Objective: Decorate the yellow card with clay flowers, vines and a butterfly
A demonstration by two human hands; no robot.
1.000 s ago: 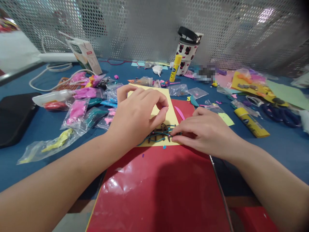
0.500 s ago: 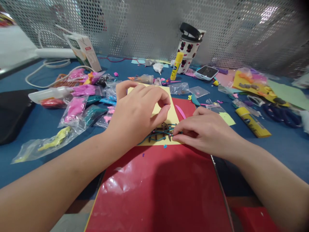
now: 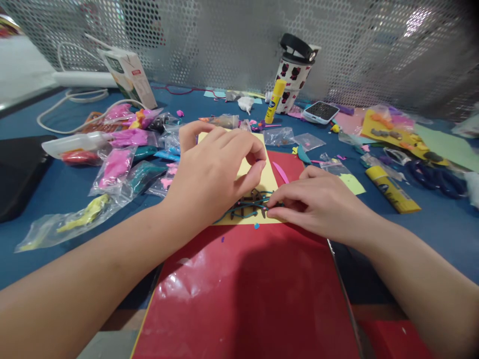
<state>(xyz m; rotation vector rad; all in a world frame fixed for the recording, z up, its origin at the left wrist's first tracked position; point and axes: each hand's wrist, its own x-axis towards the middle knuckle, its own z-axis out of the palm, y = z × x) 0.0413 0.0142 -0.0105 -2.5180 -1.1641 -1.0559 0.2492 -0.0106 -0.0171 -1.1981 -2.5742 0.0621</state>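
Observation:
A yellow paper (image 3: pixel 252 172) lies on a red sheet (image 3: pixel 239 299) with a glossy surface. On the paper is a fence-like shape of brown clay pieces (image 3: pixel 252 212), crossed by thin teal clay strands (image 3: pixel 245 203) with tiny pink dots. My left hand (image 3: pixel 220 174) hovers above the paper, thumb and forefinger pinched; a tiny dark bit shows at the tips, too small to name. At the right end of the strands, my right hand (image 3: pixel 318 204) rests with its fingertips pressed together on the clay; what they hold is hidden. A pink plastic clay knife (image 3: pixel 280 172) lies between the hands.
Bagged clay (image 3: pixel 116 167) and a drink carton (image 3: pixel 129 77) stand left. Behind are a glue stick (image 3: pixel 275 102), a patterned tumbler (image 3: pixel 294 75) and a phone (image 3: pixel 321 112). Another glue tube (image 3: pixel 392 189) and scissors (image 3: pixel 436 177) lie right. A perforated metal panel (image 3: pixel 224 45) closes the back.
Almost nothing differs. Both hands keep their pinched poses in about the same place, and the view has shifted very slightly.

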